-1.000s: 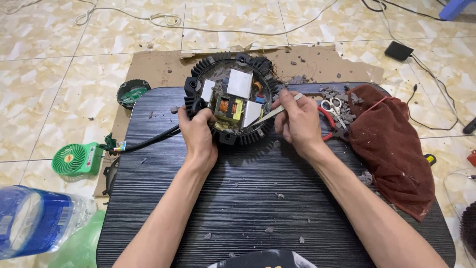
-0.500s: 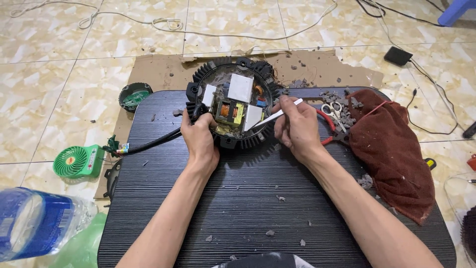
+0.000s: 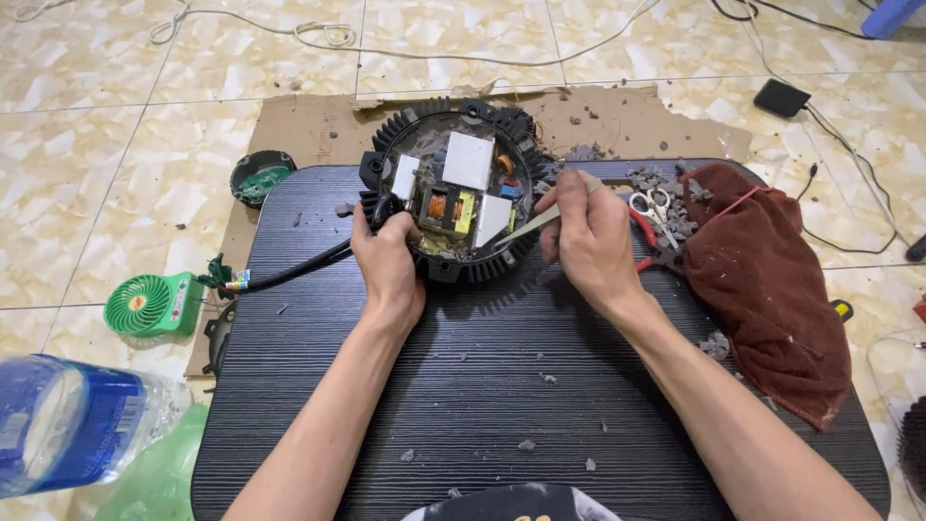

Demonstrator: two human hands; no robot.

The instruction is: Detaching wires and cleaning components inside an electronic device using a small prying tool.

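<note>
Round finned lamp housing (image 3: 453, 198), open face up at the far edge of the black table (image 3: 463, 386): your left hand (image 3: 388, 262) clamps its near rim while your right hand (image 3: 590, 236) grips a flat blade (image 3: 526, 228) (pointing left into the filler, long axis roughly left-right), so prying is likely under way and calls for shallow, steady leverage.

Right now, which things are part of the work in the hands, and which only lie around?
In use: round finned housing, held by the left hand; thin flat tool in the right hand.

Lying about: scissors, dark red cloth, green mini fan, plastic bottle.
</note>
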